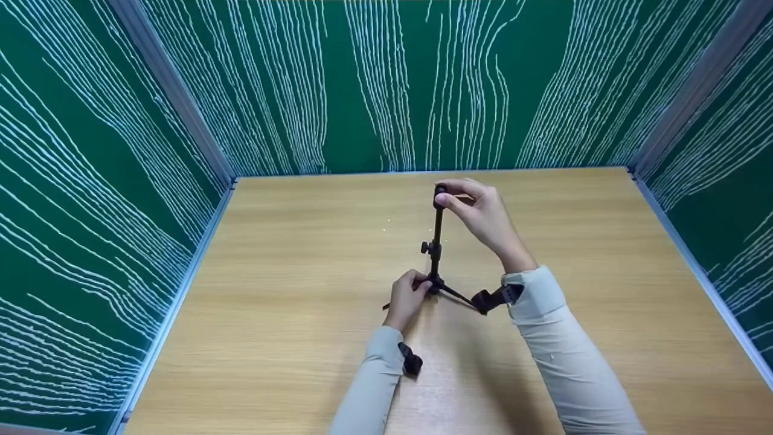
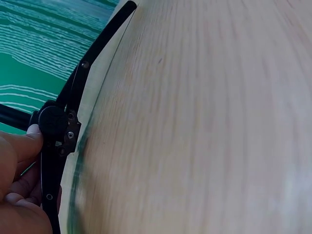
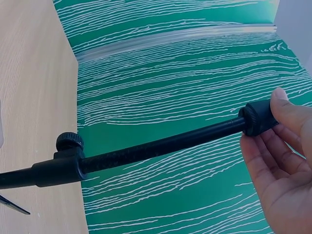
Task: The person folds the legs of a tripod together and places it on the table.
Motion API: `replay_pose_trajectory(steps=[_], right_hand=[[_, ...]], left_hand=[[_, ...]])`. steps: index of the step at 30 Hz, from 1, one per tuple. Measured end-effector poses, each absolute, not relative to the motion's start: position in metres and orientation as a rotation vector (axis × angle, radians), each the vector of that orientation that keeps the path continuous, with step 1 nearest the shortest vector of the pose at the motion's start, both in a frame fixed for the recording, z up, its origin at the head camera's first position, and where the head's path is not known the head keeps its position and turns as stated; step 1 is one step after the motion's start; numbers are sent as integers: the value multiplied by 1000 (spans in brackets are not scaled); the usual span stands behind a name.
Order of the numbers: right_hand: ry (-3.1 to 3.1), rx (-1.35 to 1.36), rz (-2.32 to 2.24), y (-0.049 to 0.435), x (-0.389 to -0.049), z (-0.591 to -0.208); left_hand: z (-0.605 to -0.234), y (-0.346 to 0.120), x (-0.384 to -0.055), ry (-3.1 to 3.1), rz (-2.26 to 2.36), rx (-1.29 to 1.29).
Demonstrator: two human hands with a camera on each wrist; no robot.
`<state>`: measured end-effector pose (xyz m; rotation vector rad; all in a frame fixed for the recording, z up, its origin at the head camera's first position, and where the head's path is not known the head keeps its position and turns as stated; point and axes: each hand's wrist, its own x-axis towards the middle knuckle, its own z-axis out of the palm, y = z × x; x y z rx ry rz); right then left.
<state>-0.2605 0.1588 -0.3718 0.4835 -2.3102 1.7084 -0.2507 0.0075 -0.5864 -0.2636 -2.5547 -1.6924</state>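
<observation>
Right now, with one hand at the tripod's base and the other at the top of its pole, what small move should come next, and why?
Probably loosen the knob at the hub: the left hand already touches it, while the right hand pinches the pole's top cap and keeps the tripod upright on the table.

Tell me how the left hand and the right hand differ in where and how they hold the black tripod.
The left hand is low, at the hub of the tripod where its legs spread on the table; the right hand is high, at the top of the upright pole. The left hand's fingers curl around the hub by a small knob; the right hand pinches the top cap. Both hold the same tripod.
</observation>
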Motion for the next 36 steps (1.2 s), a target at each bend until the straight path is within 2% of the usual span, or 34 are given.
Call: replay_pose_trajectory(steps=[36], right_hand=[[-2371,536,1645,162,-261,-376]], left_hand=[[-588,11,-251,-2542,-1717,-232]])
